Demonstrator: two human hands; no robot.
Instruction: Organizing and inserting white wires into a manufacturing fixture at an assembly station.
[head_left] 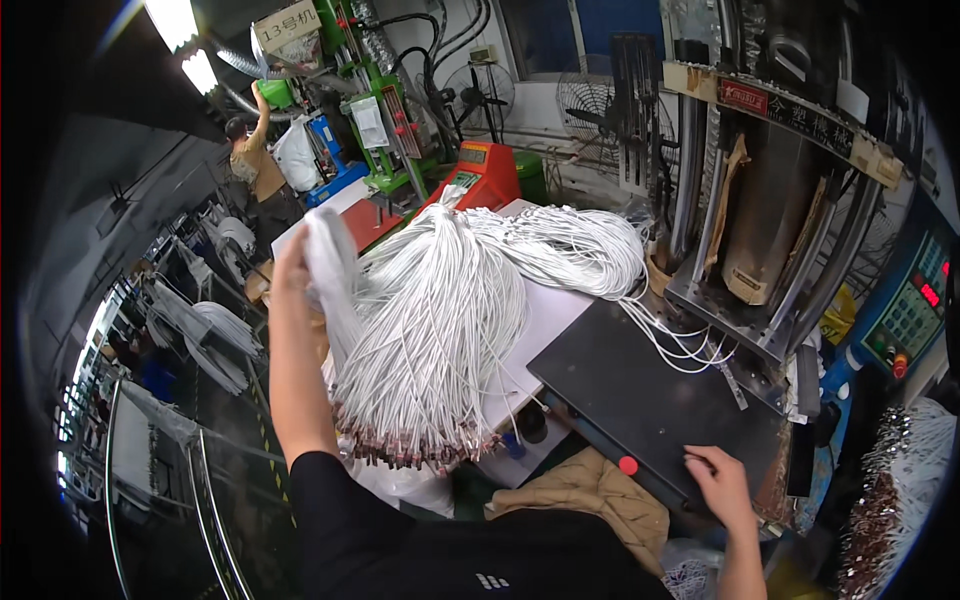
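My left hand [292,265] is raised at the left of the bench, closed on a blurred white bundle [333,262] that hangs down beside the cables; whether it is cable or plastic I cannot tell. A large heap of white cables [440,300] fans out toward me, tied near its top, with brownish metal-looking ends along the front edge. Behind it to the right lies a coiled bunch of white cables [580,245]. My right hand [720,484] rests at the near edge of the black work plate [640,375], fingers apart and holding nothing, to the right of a red button [628,466].
A press-like machine [765,210] stands behind the black plate, with a control panel [915,300] at far right. More cables [900,490] hang at lower right. A beige padded cloth [590,495] lies before me. Another person [262,170] works at the far left.
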